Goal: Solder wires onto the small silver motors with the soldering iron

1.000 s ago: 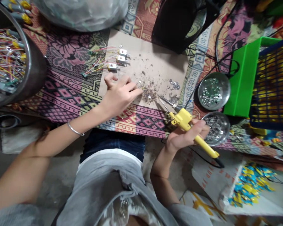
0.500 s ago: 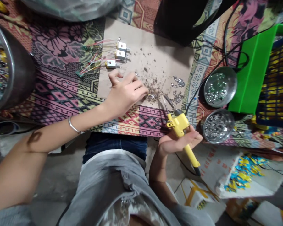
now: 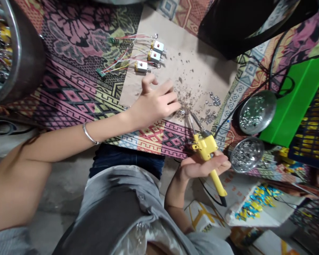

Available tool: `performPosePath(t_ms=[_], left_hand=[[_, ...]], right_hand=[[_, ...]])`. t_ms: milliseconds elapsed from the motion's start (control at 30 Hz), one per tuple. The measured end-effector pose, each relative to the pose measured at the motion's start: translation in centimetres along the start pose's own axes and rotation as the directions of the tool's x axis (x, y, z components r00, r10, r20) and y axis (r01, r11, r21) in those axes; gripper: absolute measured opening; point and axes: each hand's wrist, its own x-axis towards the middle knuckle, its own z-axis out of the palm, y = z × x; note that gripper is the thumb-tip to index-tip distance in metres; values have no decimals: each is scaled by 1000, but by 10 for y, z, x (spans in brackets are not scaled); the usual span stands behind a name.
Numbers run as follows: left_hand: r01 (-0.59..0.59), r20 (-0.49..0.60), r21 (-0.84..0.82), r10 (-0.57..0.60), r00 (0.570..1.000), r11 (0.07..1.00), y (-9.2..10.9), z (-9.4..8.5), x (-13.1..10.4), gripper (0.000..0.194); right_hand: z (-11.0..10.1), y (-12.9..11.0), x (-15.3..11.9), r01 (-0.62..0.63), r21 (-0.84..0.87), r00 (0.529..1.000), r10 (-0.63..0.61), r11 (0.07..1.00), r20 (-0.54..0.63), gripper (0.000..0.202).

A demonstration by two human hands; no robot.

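Note:
My right hand [image 3: 206, 166] is wrapped round a yellow soldering gun [image 3: 205, 147], which has a hot iron and a thin feed tube pointing away from me. Its tip meets or nearly meets a small shiny metal part [image 3: 183, 112] at the fingertips of my left hand [image 3: 159, 102]. The left fingers are pinched on this part; a short yellowish stem seems to join it, mostly hidden by the fingers. Beyond the left hand, three small motors [image 3: 141, 66] with coloured wires lie in a group, their wires leading to green circuit boards [image 3: 101, 72].
Brown cardboard [image 3: 215, 72] bears dark crumbs and small metal parts [image 3: 214, 99]. On the right stand two metal bowls [image 3: 271, 115] of shiny parts, a green bin [image 3: 284, 109] and a cable. A large metal pot [image 3: 29, 60] stands left; a black object [image 3: 223, 32] stands behind.
The view has shifted, so the cardboard and motors appear further right. The soldering gun's tip is now closer to the small metal part, which my left hand still pinches.

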Motion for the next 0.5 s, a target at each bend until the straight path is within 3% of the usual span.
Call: performPosePath(t_ms=[400,500], left_hand=[[8,-8,-37,-8,1000,999,-2,6,2,32],[-6,-8,-56,5,1000,998,-1,6,2,33]], right_hand=[[-3,9,2,-69,41,997,69,997,-21,26],[-2,9,1,-95,141,995,100,985,-24,24]])
